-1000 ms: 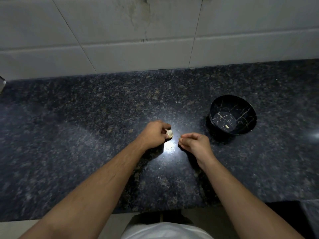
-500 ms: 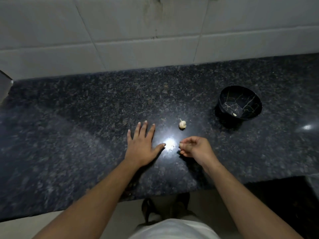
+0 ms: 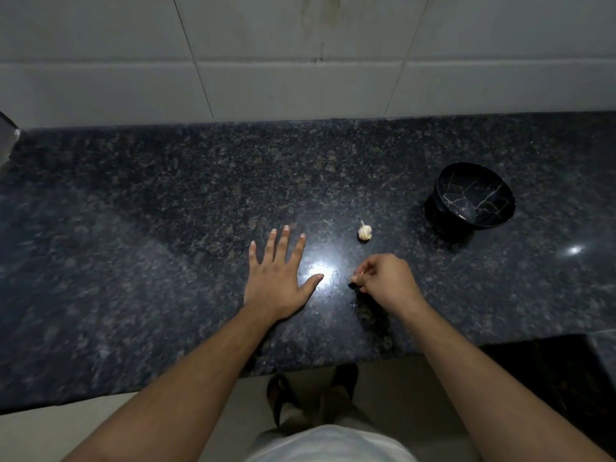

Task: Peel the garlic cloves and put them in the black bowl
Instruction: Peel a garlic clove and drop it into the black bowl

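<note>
A small garlic bulb [image 3: 364, 231] lies on the dark granite counter [image 3: 166, 228], just beyond my hands. My left hand [image 3: 276, 275] rests flat on the counter with its fingers spread, left of the bulb and holding nothing. My right hand [image 3: 383, 281] hovers just in front of the bulb with curled fingers; thumb and fingertips pinch something small, seemingly a garlic clove, mostly hidden. The black bowl [image 3: 443, 185] with gold veining stands at the right, tilted toward me, with one pale clove [image 3: 462, 216] inside.
A tiled wall [image 3: 300, 78] closes off the back of the counter. The counter's front edge runs just below my forearms, and a dark lower section [image 3: 550, 361] sits at the right. A bright light reflection [image 3: 320, 273] shines between my hands.
My left hand has let go of the garlic bulb, which now lies on the counter, and has spread flat. The right hand stays pinched. The view has pulled back.
</note>
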